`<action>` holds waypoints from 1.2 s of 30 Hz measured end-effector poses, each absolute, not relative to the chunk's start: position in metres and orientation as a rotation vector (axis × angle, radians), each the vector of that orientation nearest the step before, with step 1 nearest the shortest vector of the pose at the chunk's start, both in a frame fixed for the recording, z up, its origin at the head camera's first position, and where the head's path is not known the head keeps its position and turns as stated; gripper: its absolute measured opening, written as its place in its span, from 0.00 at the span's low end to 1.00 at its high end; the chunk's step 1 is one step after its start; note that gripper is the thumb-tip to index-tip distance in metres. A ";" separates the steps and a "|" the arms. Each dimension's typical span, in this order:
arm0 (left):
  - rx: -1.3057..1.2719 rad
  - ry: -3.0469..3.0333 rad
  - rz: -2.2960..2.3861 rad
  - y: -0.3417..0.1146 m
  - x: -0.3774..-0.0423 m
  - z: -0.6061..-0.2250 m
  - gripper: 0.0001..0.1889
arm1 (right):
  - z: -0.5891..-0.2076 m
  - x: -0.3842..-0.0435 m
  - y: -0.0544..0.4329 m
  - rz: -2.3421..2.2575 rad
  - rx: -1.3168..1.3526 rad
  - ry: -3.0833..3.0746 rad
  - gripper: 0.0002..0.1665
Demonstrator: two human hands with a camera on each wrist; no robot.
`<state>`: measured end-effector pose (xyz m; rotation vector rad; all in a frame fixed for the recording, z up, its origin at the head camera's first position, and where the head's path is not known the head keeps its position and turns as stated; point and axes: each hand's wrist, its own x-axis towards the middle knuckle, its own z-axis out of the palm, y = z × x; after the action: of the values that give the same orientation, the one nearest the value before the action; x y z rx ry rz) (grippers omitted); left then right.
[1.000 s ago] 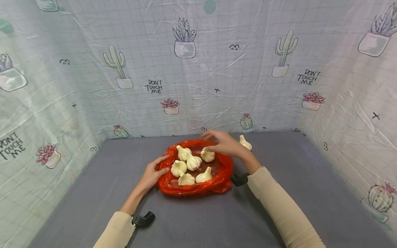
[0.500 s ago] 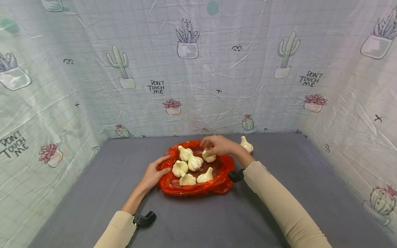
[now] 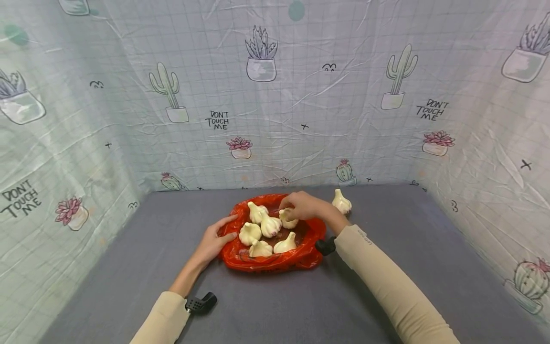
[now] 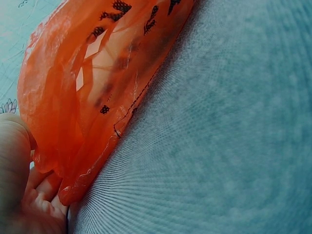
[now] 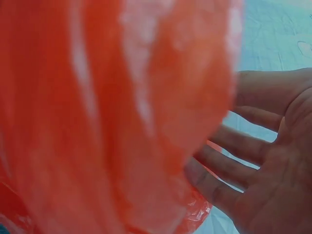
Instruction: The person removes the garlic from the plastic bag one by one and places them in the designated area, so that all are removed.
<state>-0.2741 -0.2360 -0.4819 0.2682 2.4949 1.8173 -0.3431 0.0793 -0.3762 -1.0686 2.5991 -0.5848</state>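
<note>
A red plastic bag (image 3: pixel 275 264) lies on the table with its mouth spread wide and several pale garlic bulbs (image 3: pixel 270 226) inside. At its left rim, my left hand (image 3: pixel 210 244) holds the plastic between thumb and fingers; the left wrist view shows the thumb (image 4: pixel 14 156) against the bag's side. My right hand (image 3: pixel 306 206) reaches in over the right side, fingers curled round the garlic bulb (image 3: pixel 287 220) at the back right. In the right wrist view the bag wall (image 5: pixel 112 117) hides the fingertips and that bulb.
One loose garlic bulb (image 3: pixel 342 202) stands on the grey table (image 3: pixel 275 310) behind the right forearm, outside the bag. Cloth printed with potted cacti (image 3: pixel 261 69) hangs round the back and both sides.
My right hand has lowered into the bag and its fingers have closed about the back-right garlic bulb. The left hand stays at the left rim. The head view has shifted slightly.
</note>
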 end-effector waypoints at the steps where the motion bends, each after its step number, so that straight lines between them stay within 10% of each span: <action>1: 0.270 2.495 1.817 -0.236 -0.274 -0.482 0.30 | -0.377 -0.343 0.079 -0.572 -1.078 2.606 0.19; 36: 0.261 2.527 1.795 -0.236 -0.273 -0.481 0.29 | -0.362 -0.331 0.095 -0.815 -1.162 2.696 0.15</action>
<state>-0.2729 -0.2359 -0.4809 0.2609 2.5270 1.7945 -0.3310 0.0947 -0.3623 -1.1616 2.6962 -0.8154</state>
